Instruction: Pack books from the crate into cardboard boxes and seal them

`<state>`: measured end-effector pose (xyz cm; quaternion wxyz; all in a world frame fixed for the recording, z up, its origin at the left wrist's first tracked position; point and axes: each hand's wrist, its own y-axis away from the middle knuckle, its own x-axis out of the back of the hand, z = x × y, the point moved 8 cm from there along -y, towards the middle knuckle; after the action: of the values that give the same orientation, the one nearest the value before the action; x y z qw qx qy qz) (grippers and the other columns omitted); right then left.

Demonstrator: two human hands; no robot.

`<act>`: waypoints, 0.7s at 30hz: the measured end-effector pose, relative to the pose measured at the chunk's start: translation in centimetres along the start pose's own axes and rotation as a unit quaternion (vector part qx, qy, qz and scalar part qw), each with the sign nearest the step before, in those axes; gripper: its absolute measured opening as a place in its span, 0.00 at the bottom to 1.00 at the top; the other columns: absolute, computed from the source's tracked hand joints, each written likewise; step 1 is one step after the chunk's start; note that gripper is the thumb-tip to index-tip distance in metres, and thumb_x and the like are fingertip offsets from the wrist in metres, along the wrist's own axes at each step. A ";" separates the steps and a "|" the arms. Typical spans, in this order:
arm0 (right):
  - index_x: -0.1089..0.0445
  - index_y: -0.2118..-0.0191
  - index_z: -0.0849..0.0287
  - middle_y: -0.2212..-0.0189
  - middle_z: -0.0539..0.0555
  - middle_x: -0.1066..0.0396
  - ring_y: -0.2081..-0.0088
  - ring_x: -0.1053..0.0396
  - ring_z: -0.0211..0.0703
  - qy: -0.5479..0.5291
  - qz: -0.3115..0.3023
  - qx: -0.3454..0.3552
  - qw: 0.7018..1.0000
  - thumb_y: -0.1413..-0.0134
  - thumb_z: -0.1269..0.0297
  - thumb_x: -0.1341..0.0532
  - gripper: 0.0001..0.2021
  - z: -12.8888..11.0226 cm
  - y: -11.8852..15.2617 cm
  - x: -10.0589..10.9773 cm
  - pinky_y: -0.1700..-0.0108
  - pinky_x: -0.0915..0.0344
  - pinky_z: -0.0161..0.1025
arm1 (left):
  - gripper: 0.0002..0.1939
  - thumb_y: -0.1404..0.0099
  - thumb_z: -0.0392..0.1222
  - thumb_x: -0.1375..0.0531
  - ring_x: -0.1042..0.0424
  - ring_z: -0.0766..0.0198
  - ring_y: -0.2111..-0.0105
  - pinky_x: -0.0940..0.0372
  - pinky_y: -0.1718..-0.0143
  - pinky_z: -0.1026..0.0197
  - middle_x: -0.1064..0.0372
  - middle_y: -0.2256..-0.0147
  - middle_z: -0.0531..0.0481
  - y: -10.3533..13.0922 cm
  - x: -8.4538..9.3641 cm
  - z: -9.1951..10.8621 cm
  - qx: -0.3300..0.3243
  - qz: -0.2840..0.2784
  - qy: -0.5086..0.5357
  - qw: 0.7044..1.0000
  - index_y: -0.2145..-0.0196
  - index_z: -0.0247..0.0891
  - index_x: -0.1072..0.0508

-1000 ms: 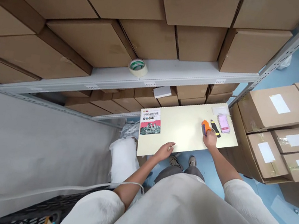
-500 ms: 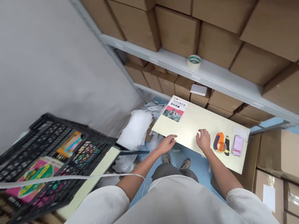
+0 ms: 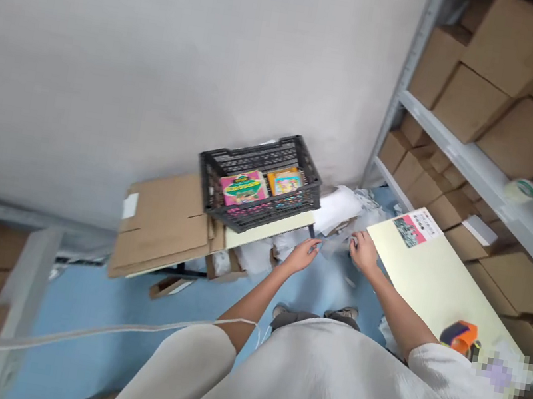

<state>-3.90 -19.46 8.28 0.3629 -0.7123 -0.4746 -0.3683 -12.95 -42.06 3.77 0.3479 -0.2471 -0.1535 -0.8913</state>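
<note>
My left hand (image 3: 302, 256) hangs over the floor below a black plastic crate (image 3: 262, 182), its fingers curved and apart, holding nothing. My right hand (image 3: 364, 251) is beside the left edge of a pale yellow table (image 3: 426, 279), fingers bent and apart, with nothing in it. A pink-and-white booklet (image 3: 416, 227) lies at the table's far corner. An orange tape dispenser (image 3: 461, 337) rests nearer its right end. Inside the crate are a pink-and-green book (image 3: 244, 188) and an orange-and-blue packet (image 3: 285, 181).
Flattened cardboard (image 3: 166, 224) lies left of the crate. White plastic wrapping (image 3: 338, 209) is heaped between the two tables. Shelves with cardboard boxes (image 3: 517, 54) stand at the right, a tape roll (image 3: 521, 191) on one. A white cable (image 3: 87, 338) crosses the lower left.
The view has turned left, bringing the crate to the middle and the table to the right. My hands have moved away from the yellow table, over the gap by the crate.
</note>
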 end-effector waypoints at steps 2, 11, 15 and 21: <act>0.25 0.47 0.57 0.52 0.64 0.24 0.49 0.30 0.60 -0.011 -0.016 0.041 0.999 0.29 0.65 0.46 0.14 -5.2 -1.3 -2.9 0.45 0.33 0.51 | 0.21 0.27 0.39 0.43 0.21 0.53 0.44 0.27 0.38 0.49 0.21 0.42 0.42 3.1 3.7 -3.0 0.019 0.037 0.004 0.999 0.40 0.41 0.22; 0.26 0.48 0.56 0.51 0.63 0.24 0.47 0.28 0.57 -0.041 -0.094 0.193 0.976 0.29 0.68 0.45 0.12 -28.2 -2.2 -14.8 0.44 0.34 0.48 | 0.21 0.27 0.38 0.42 0.21 0.54 0.45 0.27 0.38 0.49 0.21 0.42 0.41 17.0 17.5 -13.7 0.084 0.158 0.015 0.984 0.40 0.39 0.22; 0.26 0.48 0.55 0.50 0.61 0.24 0.47 0.28 0.55 -0.044 -0.136 0.252 0.957 0.28 0.68 0.44 0.11 -35.2 -2.3 -18.3 0.46 0.34 0.46 | 0.21 0.28 0.37 0.41 0.20 0.54 0.46 0.28 0.37 0.48 0.21 0.42 0.42 21.4 21.0 -16.8 0.116 0.215 0.028 0.969 0.40 0.39 0.22; 0.26 0.47 0.54 0.50 0.60 0.24 0.48 0.27 0.54 -0.038 -0.175 0.293 0.939 0.27 0.68 0.44 0.12 -39.2 -3.0 -21.2 0.47 0.33 0.46 | 0.20 0.28 0.36 0.42 0.20 0.53 0.45 0.28 0.37 0.48 0.22 0.42 0.41 23.5 22.5 -19.2 0.146 0.247 0.047 0.957 0.41 0.39 0.22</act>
<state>-19.68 -61.22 8.61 0.4668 -0.4939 -0.6921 -0.2433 -17.33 -79.53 2.47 0.5966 -0.1818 -0.1994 -0.7558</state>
